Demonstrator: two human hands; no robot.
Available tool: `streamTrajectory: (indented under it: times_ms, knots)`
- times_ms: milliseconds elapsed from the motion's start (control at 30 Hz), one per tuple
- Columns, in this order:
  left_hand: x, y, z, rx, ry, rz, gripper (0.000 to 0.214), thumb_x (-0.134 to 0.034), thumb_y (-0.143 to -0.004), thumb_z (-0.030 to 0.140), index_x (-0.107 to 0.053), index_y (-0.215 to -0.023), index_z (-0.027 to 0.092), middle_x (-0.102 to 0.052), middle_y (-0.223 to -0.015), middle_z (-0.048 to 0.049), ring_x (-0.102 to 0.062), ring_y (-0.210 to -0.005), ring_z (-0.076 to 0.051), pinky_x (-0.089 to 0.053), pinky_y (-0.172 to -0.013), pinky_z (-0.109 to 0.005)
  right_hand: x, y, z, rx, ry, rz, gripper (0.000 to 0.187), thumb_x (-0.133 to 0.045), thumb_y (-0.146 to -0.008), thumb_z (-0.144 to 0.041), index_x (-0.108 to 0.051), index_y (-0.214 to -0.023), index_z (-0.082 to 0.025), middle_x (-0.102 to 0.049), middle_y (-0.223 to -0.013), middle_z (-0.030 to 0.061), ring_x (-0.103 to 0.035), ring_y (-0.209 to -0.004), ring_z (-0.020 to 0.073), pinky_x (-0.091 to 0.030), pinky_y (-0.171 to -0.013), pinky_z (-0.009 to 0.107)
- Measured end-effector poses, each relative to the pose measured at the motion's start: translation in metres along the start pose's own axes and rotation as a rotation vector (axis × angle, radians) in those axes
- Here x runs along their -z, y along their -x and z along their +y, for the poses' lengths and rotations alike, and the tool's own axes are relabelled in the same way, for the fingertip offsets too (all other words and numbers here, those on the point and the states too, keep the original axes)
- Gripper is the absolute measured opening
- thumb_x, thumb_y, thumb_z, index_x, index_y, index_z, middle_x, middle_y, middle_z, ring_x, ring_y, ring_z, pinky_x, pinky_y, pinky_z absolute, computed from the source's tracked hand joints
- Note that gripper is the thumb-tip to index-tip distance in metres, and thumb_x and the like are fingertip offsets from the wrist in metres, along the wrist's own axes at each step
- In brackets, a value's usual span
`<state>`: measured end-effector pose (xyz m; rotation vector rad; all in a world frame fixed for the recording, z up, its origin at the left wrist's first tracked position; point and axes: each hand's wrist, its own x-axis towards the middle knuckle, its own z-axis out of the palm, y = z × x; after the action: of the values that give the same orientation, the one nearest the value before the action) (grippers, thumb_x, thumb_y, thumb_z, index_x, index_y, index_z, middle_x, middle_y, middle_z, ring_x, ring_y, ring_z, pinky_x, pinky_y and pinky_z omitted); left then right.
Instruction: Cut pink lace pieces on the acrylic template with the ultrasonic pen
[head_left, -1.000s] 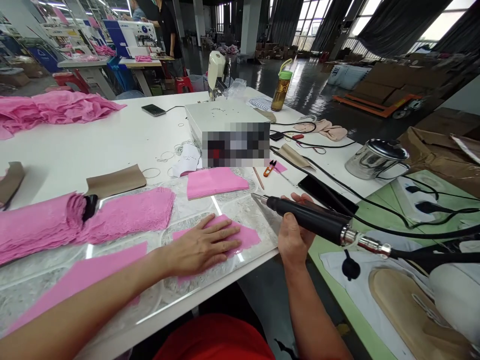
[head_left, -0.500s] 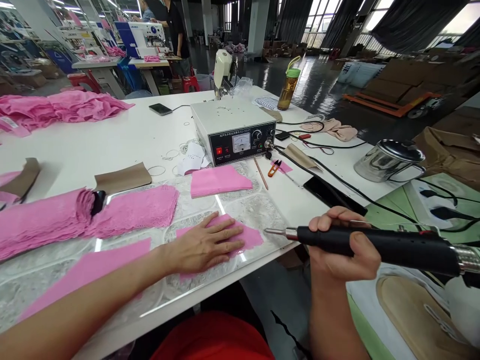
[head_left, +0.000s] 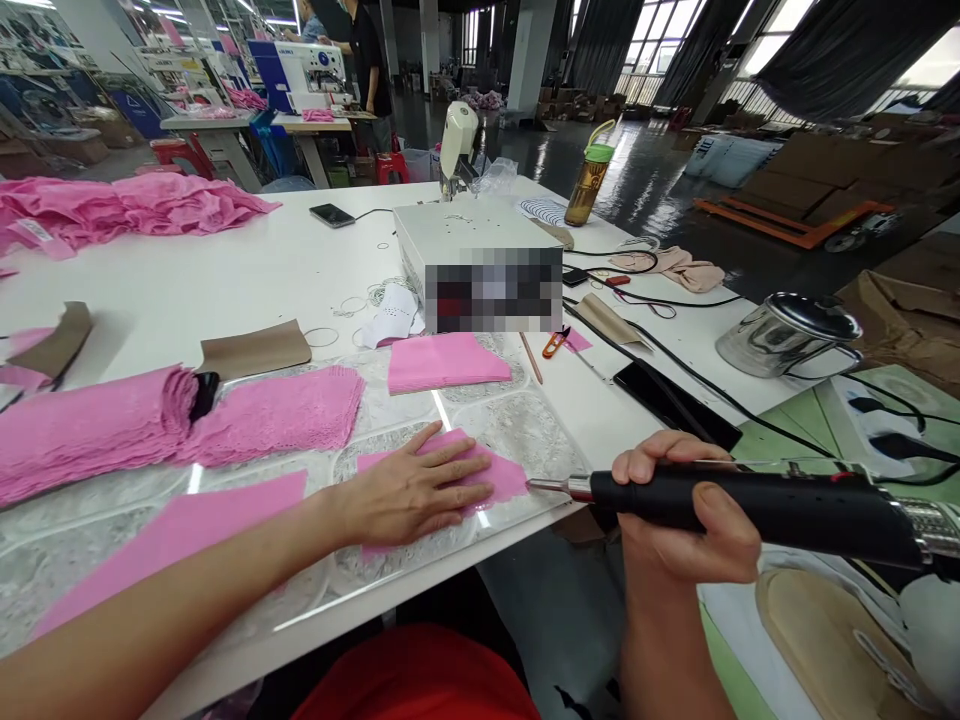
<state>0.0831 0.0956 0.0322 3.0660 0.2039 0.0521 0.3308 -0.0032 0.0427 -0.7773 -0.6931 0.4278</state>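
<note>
My left hand (head_left: 409, 490) lies flat with fingers spread on a small pink fabric piece (head_left: 501, 478) near the front edge of the white table (head_left: 247, 270). My right hand (head_left: 686, 525) is wrapped round a black handheld tool (head_left: 757, 505) with a metal tip, held level. The tip points left and sits just at the right edge of that pink piece. A cable runs from the tool's rear. A white control box (head_left: 480, 265) stands behind, with a second pink piece (head_left: 444, 362) in front of it.
A stack of pink lace (head_left: 172, 420) with a black clip lies at left, more pink fabric (head_left: 127, 210) at the far left. Orange snips (head_left: 555, 342), a black phone (head_left: 675, 392), cables, a bottle (head_left: 585, 180) and a steel pot (head_left: 787, 335) sit to the right. People stand at a far table.
My right hand swung the tool from a raised, tilted hold down to level, then brought its tip left to the pink piece's edge. My left hand stayed flat on the fabric.
</note>
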Motion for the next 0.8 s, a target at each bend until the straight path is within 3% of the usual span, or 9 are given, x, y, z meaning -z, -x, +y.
streamTrajectory:
  times_ms: [467,800]
  knots:
    - [-0.0032,0.0005,-0.0004,-0.025,-0.001,0.061,0.041,-0.037,-0.102,0.037,-0.046,-0.140,0.025,-0.044,-0.149,-0.0044,-0.033,-0.142,-0.026,0.006,-0.120,-0.049,-0.0002,0.0012,-0.0022,0.004,0.026,-0.074,0.012,-0.054,-0.065,-0.027,-0.060,-0.069,-0.018,-0.055,-0.071,0.0013,-0.052,-0.048,0.0107,-0.045,-0.043,0.028]
    - [0.0057,0.0052,-0.0009,0.022,0.132,0.056,0.047,-0.035,-0.102,0.042,-0.040,-0.145,0.024,-0.037,-0.153,-0.0084,-0.028,-0.144,-0.027,-0.009,-0.120,-0.053,-0.0050,-0.0051,-0.0054,-0.013,0.029,-0.019,0.016,-0.051,-0.060,-0.027,-0.061,-0.069,-0.018,-0.052,-0.068,0.0004,-0.048,-0.048,0.0108,-0.039,-0.043,0.027]
